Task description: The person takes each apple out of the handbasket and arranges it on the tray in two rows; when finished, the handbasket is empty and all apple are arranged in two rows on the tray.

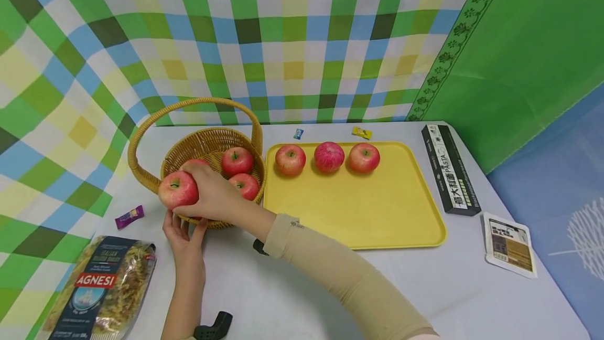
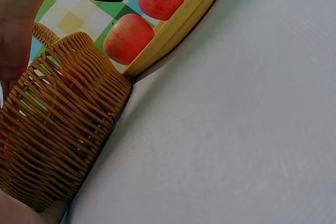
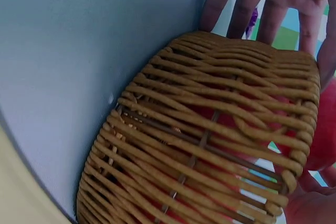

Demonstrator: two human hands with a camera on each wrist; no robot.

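Right hand (image 1: 209,193) grips round apple (image 1: 178,189); woven wicker basket (image 1: 207,143).

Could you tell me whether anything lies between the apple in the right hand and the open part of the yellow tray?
The right hand grips the apple at the basket's near-left rim. The basket's far rim, handle and remaining apples lie between it and the tray.

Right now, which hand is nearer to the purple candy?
Left. The left hand rests against the basket's near wall, beside the purple candy; the right hand grips an apple above.
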